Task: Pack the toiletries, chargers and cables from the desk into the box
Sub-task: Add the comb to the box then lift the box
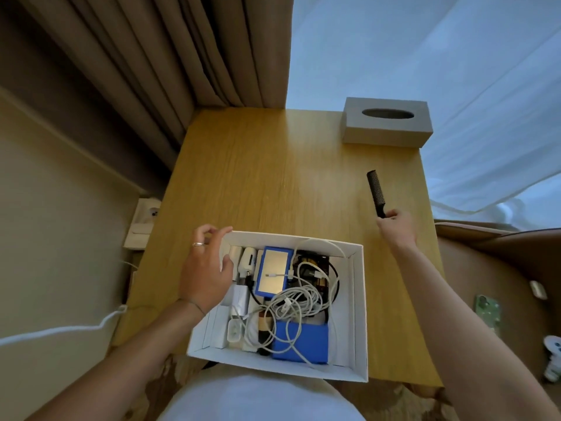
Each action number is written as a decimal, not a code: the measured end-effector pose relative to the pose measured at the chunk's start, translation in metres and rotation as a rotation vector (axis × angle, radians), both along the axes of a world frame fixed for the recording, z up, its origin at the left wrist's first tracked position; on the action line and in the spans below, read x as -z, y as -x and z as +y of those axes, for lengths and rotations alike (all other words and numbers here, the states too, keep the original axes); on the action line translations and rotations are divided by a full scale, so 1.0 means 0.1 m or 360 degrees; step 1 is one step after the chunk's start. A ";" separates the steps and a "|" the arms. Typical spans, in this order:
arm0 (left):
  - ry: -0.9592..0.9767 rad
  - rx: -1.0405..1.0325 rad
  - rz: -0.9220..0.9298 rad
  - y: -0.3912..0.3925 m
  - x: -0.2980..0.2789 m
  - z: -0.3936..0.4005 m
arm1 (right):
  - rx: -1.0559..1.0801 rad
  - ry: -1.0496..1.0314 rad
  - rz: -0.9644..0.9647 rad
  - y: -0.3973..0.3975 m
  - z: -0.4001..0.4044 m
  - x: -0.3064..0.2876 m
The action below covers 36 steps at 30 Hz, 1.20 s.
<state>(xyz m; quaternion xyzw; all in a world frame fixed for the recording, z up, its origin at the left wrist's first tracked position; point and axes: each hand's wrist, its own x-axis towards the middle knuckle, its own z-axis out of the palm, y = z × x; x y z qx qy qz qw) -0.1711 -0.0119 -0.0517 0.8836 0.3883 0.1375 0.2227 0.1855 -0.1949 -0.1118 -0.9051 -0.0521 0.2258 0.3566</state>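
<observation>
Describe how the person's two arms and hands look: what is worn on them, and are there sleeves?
Both forearms are bare, with no sleeves in view. The left hand wears a thin silver-coloured ring on one finger and a thin dark band around the wrist. The right hand shows no ring, watch or band that I can see.
</observation>
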 end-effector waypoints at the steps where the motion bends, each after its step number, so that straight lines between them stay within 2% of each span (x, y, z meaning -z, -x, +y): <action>1: 0.0006 0.0003 -0.0014 0.00 0.00 0.00 | 0.0028 -0.0140 0.0069 0.11 0.01 -0.15; 4: 0.0024 0.0018 -0.0054 0.02 0.01 0.02 | 0.0048 -0.0441 0.0157 0.54 -0.07 -0.68; 8: 0.0060 0.0023 -0.0103 0.02 0.03 0.02 | -0.0054 -0.0510 0.0075 1.24 -0.26 -1.28; 11: 0.0093 0.0022 -0.0158 0.03 0.03 0.02 | -0.0173 -0.0518 0.0135 1.67 -0.28 -1.46; 14: 0.0116 0.0023 -0.0198 0.05 0.02 0.02 | -0.0337 -0.0412 0.0241 1.98 -0.19 -1.37; 18: 0.0122 0.0040 -0.0268 0.06 0.01 0.04 | -0.0639 -0.0025 0.0216 2.34 -0.02 -1.02; 23: 0.0137 0.0033 -0.0304 0.08 0.02 0.05 | -0.0740 0.0195 0.0238 2.61 0.16 -0.70; 28: 0.0227 0.0089 -0.0312 0.16 0.00 0.06 | -0.0789 0.0302 0.0194 2.64 0.21 -0.70; 32: 0.0398 0.0005 -0.0215 0.40 0.01 0.06 | -0.0686 0.0220 -0.0141 2.44 0.02 -0.92; 36: 0.0535 -0.0015 0.0196 0.58 0.03 0.00 | -0.0345 0.0140 -0.0615 2.12 -0.41 -1.06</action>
